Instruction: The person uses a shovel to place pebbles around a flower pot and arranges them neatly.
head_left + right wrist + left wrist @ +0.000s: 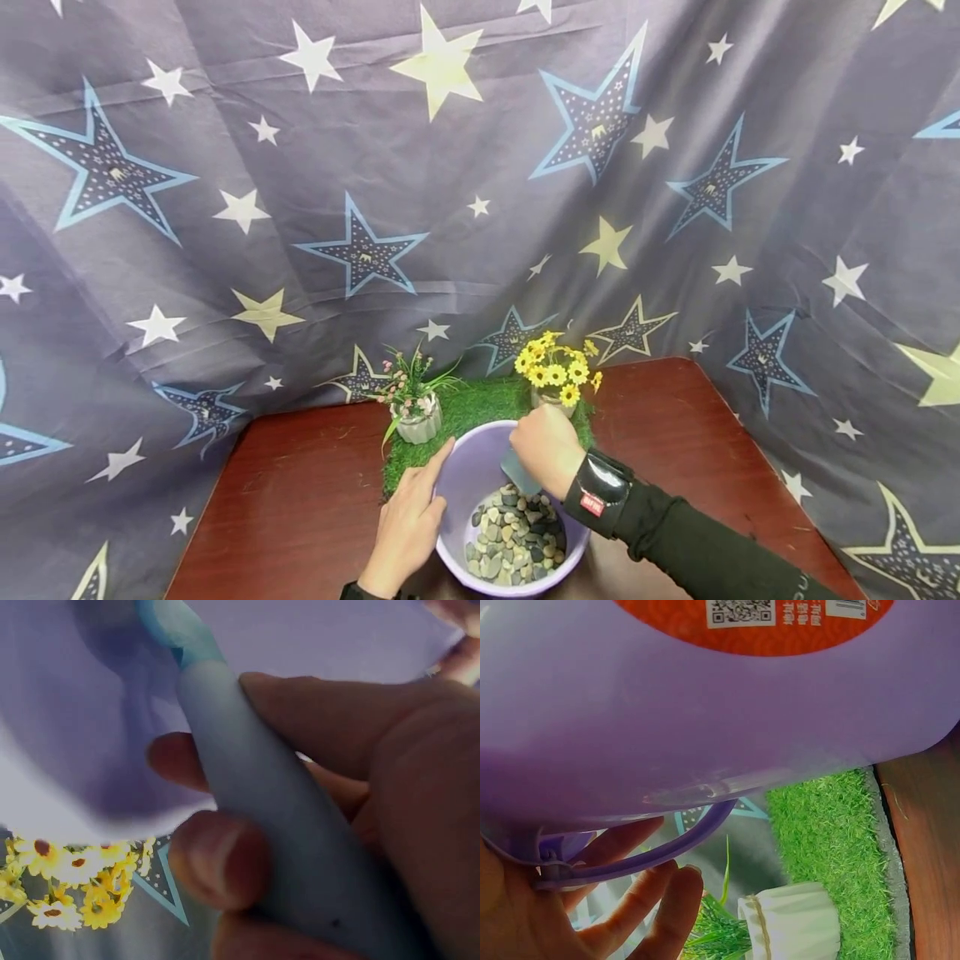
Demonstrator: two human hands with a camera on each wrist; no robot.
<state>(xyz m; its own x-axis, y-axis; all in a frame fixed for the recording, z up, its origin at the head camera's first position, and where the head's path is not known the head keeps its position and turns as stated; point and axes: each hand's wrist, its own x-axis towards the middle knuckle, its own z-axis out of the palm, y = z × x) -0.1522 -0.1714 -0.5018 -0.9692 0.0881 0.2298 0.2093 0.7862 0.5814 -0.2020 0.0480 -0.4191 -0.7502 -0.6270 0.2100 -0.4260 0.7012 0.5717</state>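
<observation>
A purple bucket (474,454) with grey, white and tan pebbles (512,533) in its bottom stands in front. At its left rim is my left hand (408,523), gripping the edge. In the left wrist view the fingers (634,904) lie along the bucket's outside wall, by its purple handle (660,853). Over the far right rim reaches my right hand (550,446), wrapped round the pale handle of a small shovel (262,780). The shovel's blue-grey blade (520,472) points down inside the bucket, close to the pebbles; the hand hides its upper part in the head view.
Behind the bucket lies an artificial grass mat (483,400). On it stand a white pot (420,421) with pink flowers, left, and a pot of yellow flowers (557,373), right. The reddish-brown table (300,492) is backed by a star-patterned curtain (480,158).
</observation>
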